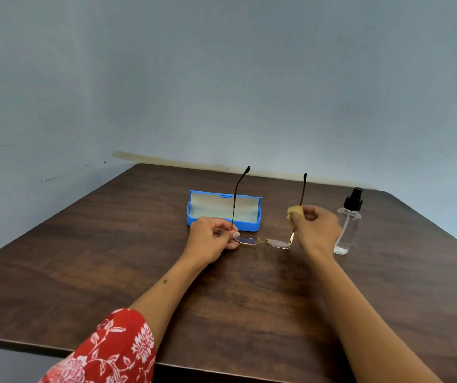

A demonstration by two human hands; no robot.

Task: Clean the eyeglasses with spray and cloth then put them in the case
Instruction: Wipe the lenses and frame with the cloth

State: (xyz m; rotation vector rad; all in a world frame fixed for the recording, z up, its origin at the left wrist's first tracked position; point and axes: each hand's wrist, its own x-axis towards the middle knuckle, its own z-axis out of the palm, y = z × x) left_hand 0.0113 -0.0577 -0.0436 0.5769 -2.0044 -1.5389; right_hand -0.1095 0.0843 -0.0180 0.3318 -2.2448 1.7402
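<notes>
Red floral sleeve (111, 346) nearest, on left arm. Left hand (212, 239) pinching glasses (261, 241) at left hinge; right hand (315, 226) gripping yellow cloth (295, 211) around right temple. Behind, on table (83, 258): open blue case (223, 210); right, spray bottle (347, 225).

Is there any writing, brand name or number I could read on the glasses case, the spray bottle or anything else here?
None can be read.
Blue case: plain, no lettering visible.
Spray bottle: clear, with no label in view.
Eyeglasses: any print on the frame is too small to tell.
Yellow cloth in the right hand: no print visible.
Red sleeve: a flower pattern only, no words.
</notes>
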